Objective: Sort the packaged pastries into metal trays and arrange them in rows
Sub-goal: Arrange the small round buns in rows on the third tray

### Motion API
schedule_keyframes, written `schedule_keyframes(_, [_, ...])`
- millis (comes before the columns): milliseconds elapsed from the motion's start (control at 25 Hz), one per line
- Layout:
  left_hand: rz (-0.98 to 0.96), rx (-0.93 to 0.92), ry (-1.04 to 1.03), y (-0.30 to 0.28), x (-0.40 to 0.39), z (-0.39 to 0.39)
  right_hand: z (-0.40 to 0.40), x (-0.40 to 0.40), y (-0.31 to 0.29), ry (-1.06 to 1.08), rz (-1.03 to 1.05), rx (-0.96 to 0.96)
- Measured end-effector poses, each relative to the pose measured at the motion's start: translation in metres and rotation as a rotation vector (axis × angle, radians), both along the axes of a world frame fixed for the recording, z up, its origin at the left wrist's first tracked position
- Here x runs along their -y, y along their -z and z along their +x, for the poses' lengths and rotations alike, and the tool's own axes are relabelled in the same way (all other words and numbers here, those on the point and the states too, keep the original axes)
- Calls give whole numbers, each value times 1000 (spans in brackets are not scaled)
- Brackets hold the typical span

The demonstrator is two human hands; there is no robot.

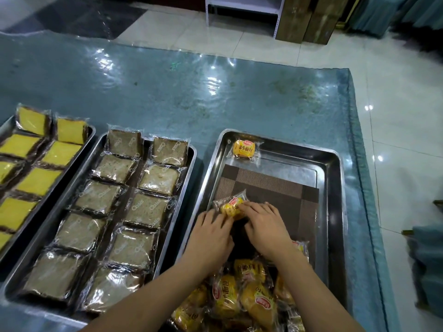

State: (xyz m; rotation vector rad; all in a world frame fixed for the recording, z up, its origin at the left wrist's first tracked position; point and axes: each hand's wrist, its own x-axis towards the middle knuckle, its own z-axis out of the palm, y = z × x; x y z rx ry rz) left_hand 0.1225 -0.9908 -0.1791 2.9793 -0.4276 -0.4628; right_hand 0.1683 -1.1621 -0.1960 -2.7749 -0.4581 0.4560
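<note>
Heaped at six o'clock, closest to me, is a pile of yellow bread packets [242, 300], clear wrap with a red label and yellow print, lying in the near end of the right metal tray [333, 212]. One more single packet [245, 149] sits alone at twelve o'clock in that tray, near its far left corner. Between my hands is the packet I'm handling [233, 207], resting on the brown woven mat [282, 195] that lines the tray floor.

My left hand [211, 232] reaches in from seven o'clock, its fingers [221, 218] curled against the packet's left end. My right hand [265, 226] comes from five o'clock, fingers [251, 207] bent over the packet's right end, so both grasp it.

At nine o'clock a middle tray [194, 152] carries two rows of wrapped brown cake slices [134, 207]; further left another tray [90, 133] holds yellow cake slices [40, 180]. All rest on a table [191, 97] under glossy blue-green plastic. Beyond it are pale floor tiles [395, 104] and a white shelf unit [244, 8].
</note>
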Motion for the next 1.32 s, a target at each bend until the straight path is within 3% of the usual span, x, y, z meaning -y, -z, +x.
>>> schedule_keyframes(280, [-20, -121, -69, 9, 2, 15, 4, 3, 7, 32, 1, -50])
schedule_keyframes(520, [-10, -158, 5, 15, 16, 42, 8, 21, 10, 146, 7, -52])
schedule_keyframes(800, [-25, -144, 104, 26, 50, 73, 18, 48, 9, 285, -65, -20])
schedule_keyframes(1320, [1, -52, 163, 33, 88, 125, 43, 73, 29, 404, 16, 80])
